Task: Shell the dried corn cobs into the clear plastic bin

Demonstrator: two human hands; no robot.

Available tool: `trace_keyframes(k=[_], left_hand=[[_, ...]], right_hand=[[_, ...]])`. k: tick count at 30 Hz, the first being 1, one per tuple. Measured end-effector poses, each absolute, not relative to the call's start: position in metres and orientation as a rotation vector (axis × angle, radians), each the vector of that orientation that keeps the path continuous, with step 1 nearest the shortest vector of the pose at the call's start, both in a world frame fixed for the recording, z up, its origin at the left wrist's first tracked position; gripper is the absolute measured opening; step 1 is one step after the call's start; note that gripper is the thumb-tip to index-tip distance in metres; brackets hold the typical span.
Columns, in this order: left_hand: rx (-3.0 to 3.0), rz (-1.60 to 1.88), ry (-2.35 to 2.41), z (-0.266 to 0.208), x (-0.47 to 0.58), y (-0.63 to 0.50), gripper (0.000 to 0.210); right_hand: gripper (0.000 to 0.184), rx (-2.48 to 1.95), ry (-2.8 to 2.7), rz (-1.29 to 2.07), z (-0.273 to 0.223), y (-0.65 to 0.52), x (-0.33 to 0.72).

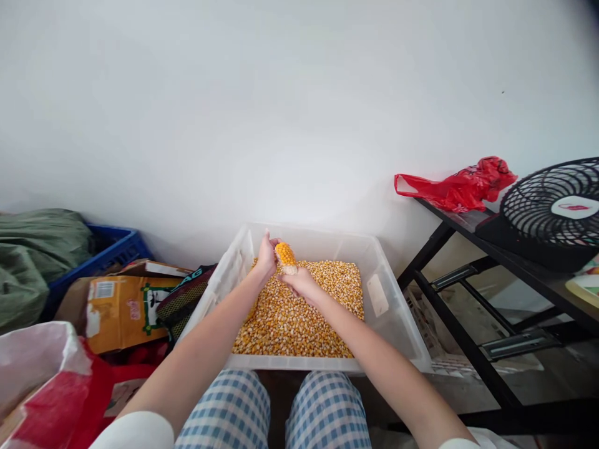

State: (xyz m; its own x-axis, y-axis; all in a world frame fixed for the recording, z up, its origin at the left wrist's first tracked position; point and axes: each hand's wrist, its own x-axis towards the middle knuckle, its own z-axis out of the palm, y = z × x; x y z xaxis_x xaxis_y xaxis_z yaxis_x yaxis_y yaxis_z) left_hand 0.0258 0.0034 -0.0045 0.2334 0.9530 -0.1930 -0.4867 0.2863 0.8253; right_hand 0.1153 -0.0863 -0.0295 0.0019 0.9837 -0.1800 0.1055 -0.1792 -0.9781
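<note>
Both my hands meet on a corn cob [285,254] above a translucent plastic bin [402,324]. Yellow kernels cover the cob's upper part, while its lower end is pale and bare. My left hand [267,255] wraps the cob from the left, thumb pointing up. Around the lower end, my right hand [300,282] is closed, with its fingertips partly hidden beneath. Loose corn kernels [299,318] fill the bottom of the bin in a thick layer.
To the left are a blue crate [116,249] with green cloth [42,255], an orange cardboard box [119,312] and a red and white bag [60,386]. On the right, a black table [519,268] carries a red plastic bag [463,187] and a black fan [552,206]. A white wall stands behind.
</note>
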Motion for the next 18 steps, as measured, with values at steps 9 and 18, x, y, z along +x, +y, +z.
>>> trace_keyframes(k=[9,18], left_hand=[[1.253,0.821,0.896,-0.014,0.038,-0.003,0.049],[1.174,0.626,0.565,-0.003,0.039,-0.021,0.032]], right_hand=[[0.023,-1.257,-1.191,0.954,-0.024,-0.069,0.142],[0.018,-1.124,-0.632,0.746,0.005,-0.062,0.185]])
